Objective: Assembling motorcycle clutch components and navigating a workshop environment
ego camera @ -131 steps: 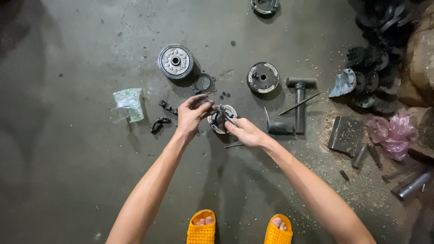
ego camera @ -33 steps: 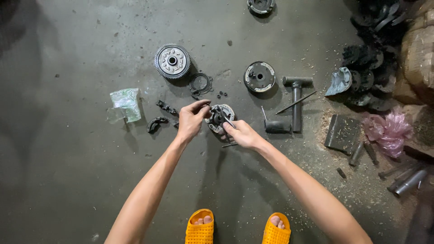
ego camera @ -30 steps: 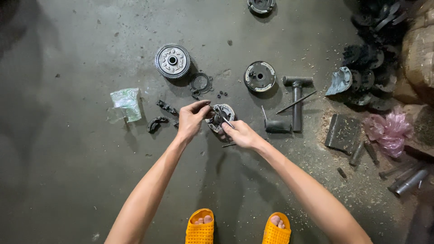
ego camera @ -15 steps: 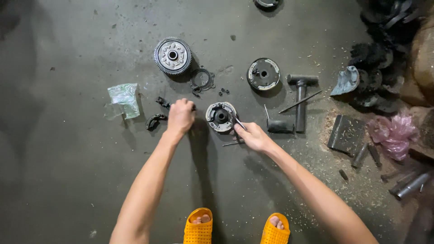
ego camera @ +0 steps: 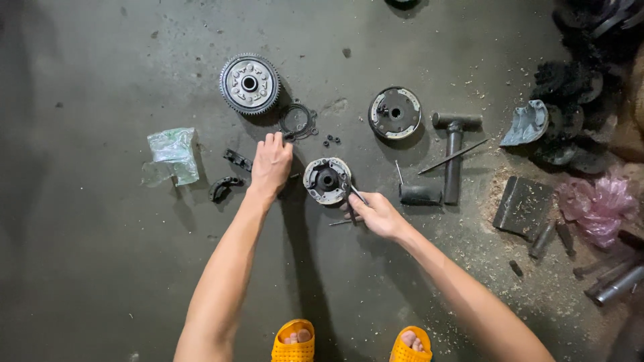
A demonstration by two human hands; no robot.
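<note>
A round metal clutch plate lies flat on the concrete floor in the middle of the head view. My left hand rests just left of it, fingers stretched out toward a thin wire ring and some small dark bits, holding nothing that I can see. My right hand sits at the plate's lower right edge and grips a thin metal tool whose tip touches the plate. Two dark curved shoes lie left of my left hand.
A toothed round drum lies at the back left and a second disc at the back right. A T-shaped wrench, a dark socket, a clear bag, a metal plate and a pink bag lie around. My orange sandals are at the bottom.
My left hand has come off the clutch plate and moved left and away, onto the floor by the wire ring. My right hand stays at the plate's lower right edge with the tool.
</note>
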